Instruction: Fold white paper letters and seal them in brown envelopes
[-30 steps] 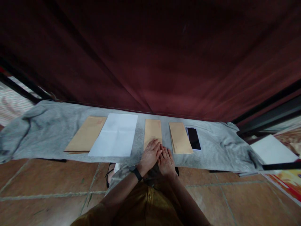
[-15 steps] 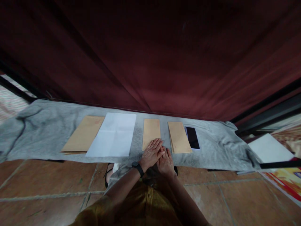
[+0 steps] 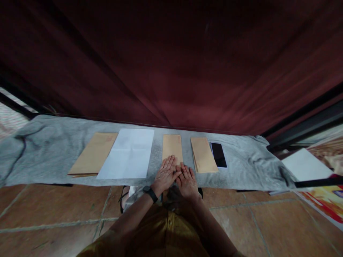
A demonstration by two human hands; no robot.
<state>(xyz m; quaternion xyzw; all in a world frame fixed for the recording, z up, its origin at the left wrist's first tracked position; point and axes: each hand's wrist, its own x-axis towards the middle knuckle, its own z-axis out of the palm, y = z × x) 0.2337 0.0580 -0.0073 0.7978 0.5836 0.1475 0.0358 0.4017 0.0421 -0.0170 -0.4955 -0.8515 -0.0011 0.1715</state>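
Observation:
A single brown envelope [image 3: 172, 144] lies upright in front of me on the grey cloth. My left hand [image 3: 165, 174] rests flat over its lower part, fingers stretched out. Beside it my right hand [image 3: 188, 182] lies flat at the envelope's lower right corner, the thumbs close together. To the right is a small stack of brown envelopes [image 3: 204, 155]. Left of my hands lie white paper sheets [image 3: 127, 153] with fold creases, and farther left a stack of brown envelopes [image 3: 93, 153]. The envelope's lower edge is hidden under my hands.
A dark phone [image 3: 219, 155] lies beside the right envelope stack. The grey cloth [image 3: 246, 160] covers a narrow surface with a dark red fabric wall [image 3: 171, 71] behind it. A white board [image 3: 307, 166] and a colourful printed sheet [image 3: 327, 205] are at far right.
My left hand has slid left and slightly down, off my right hand and onto the envelope's lower part. My right hand has shifted only slightly. The fingers stay flat.

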